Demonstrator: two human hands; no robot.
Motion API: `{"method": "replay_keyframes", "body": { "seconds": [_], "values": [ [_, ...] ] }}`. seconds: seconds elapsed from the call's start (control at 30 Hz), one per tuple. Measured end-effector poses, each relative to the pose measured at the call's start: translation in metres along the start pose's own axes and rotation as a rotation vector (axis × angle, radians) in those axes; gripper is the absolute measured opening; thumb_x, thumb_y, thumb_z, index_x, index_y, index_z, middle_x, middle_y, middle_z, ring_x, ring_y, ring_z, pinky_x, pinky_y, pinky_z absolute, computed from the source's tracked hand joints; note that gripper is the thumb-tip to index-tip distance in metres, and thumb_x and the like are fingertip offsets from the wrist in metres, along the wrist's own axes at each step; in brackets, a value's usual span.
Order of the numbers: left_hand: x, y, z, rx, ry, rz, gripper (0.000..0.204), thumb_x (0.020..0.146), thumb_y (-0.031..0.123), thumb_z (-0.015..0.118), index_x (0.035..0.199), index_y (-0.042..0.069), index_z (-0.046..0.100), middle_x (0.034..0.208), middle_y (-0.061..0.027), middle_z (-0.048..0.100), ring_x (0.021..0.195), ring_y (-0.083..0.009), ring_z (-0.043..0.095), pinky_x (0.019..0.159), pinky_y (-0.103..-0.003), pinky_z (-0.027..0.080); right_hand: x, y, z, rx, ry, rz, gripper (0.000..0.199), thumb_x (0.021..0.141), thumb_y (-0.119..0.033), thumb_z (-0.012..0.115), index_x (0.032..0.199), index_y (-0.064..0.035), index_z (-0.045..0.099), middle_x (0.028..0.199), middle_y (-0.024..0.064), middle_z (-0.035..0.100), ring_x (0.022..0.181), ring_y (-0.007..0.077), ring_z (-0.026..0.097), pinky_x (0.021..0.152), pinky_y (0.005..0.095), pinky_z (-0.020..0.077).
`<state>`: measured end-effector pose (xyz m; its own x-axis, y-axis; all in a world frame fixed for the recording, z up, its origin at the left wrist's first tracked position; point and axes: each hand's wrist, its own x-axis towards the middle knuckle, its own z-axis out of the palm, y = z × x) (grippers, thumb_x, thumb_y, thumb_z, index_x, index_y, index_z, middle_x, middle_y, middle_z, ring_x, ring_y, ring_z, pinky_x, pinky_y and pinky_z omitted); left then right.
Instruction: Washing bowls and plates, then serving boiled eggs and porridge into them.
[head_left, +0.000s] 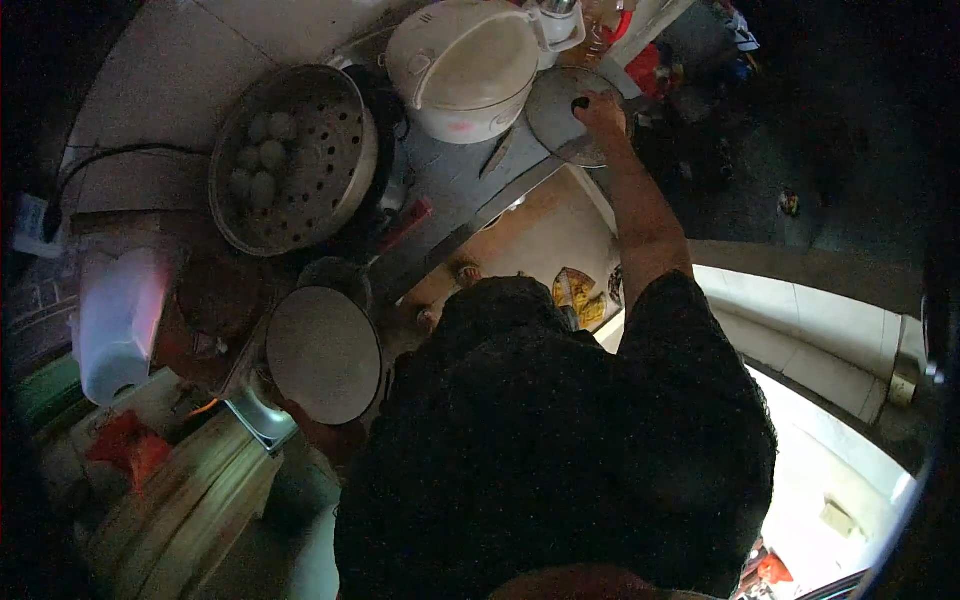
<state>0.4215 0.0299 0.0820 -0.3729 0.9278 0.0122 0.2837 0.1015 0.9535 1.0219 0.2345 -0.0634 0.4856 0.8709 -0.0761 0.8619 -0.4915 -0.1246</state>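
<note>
My right hand [603, 112] reaches out over the counter, its fingers closed around the dark knob of a round glass lid [560, 135]. The lid lies at the counter's edge, just right of a white rice cooker [470, 75]. I cannot make out what is beneath the lid. My left hand does not show; the dark shirt fills the lower middle. Left of the cooker, a metal steamer tray [335, 200] with round holes holds several eggs [262, 160] at its left side. A knife [496, 153] lies on the counter between cooker and lid.
A round pale board or lid [324, 355] sits below the steamer. A translucent plastic container [120, 320] stands at the left, near a dark cable [130, 150]. Dark cluttered surface [800, 160] extends right. A yellow patterned item [577, 290] lies on the floor.
</note>
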Motion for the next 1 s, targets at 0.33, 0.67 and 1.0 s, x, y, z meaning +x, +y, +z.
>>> {"method": "replay_keyframes", "body": {
  "seconds": [0.33, 0.67, 1.0],
  "values": [
    [-0.009, 0.005, 0.025, 0.012, 0.019, 0.011, 0.059, 0.091, 0.040, 0.038, 0.129, -0.004, 0.029, 0.125, -0.0221, 0.041, 0.115, -0.0328, 0.043, 0.097, -0.045, 0.034, 0.007, 0.015, 0.019, -0.088, 0.006, -0.144, 0.046, 0.079, -0.034, 0.056, 0.119, -0.0120, 0.049, 0.112, 0.0154, 0.053, 0.103, 0.0325, 0.053, 0.086, 0.0420, 0.0442],
    [-0.025, 0.015, 0.029, -0.005, -0.095, -0.104, 0.059, 0.090, 0.038, 0.041, 0.129, -0.004, 0.030, 0.125, -0.0227, 0.041, 0.115, -0.0338, 0.042, 0.096, -0.045, 0.034, 0.015, 0.035, 0.039, -0.123, 0.159, -0.369, 0.059, 0.082, -0.030, 0.058, 0.130, -0.0026, 0.035, 0.116, 0.0217, 0.049, 0.108, 0.0338, 0.047, 0.093, 0.0411, 0.0375],
    [-0.021, -0.004, 0.013, 0.233, -0.122, 0.062, 0.061, 0.087, 0.035, 0.049, 0.130, -0.004, 0.030, 0.126, -0.0229, 0.040, 0.117, -0.0352, 0.041, 0.096, -0.046, 0.034, 0.004, 0.007, -0.011, 0.347, -0.003, -0.333, 0.055, 0.076, -0.023, 0.064, 0.120, 0.0024, 0.044, 0.120, 0.0193, 0.049, 0.111, 0.0318, 0.047, 0.095, 0.0389, 0.0371]
  ]
}}
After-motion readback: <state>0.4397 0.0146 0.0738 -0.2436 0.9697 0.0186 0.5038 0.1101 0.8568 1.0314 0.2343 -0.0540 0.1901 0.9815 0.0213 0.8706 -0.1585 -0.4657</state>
